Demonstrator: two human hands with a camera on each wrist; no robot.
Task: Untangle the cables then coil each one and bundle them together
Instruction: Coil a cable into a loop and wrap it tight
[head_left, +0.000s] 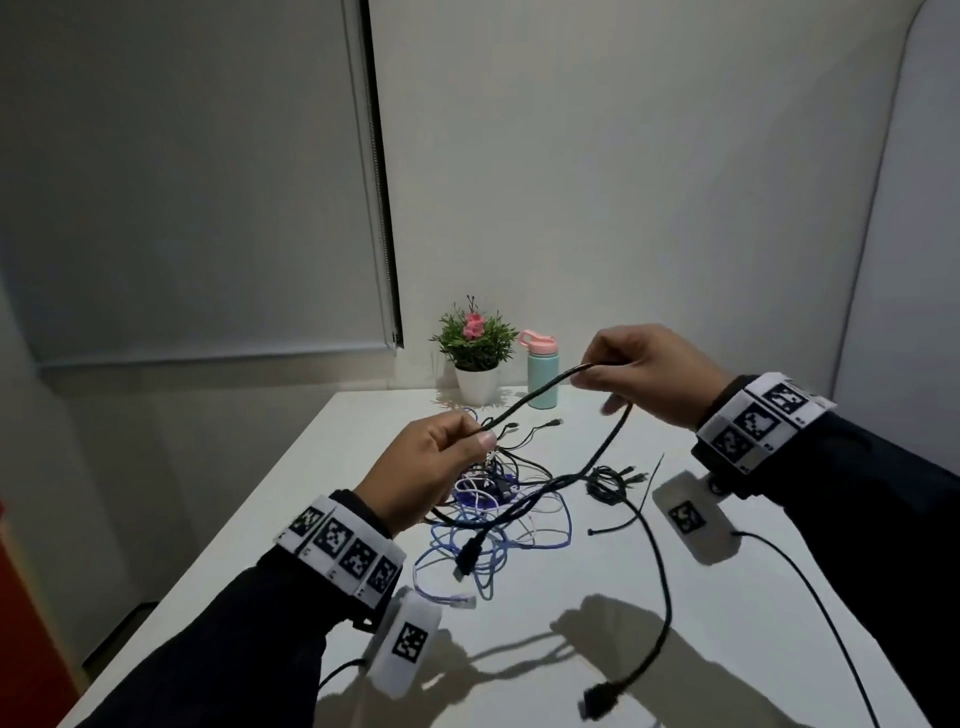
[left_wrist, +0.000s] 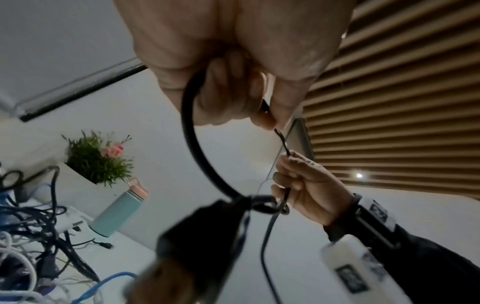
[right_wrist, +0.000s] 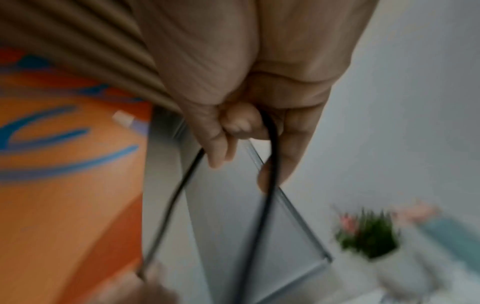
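I have my left hand and right hand each pinching the thick black rubber cable, lifted above the tangled pile of blue, white and black cords. Beyond that pile, its slack could snag and drag loops toward the mint metal bottle.

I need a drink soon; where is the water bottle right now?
In the head view the water bottle stands upright at the table's far edge, just right of the potted plant, beyond the cable tangle.
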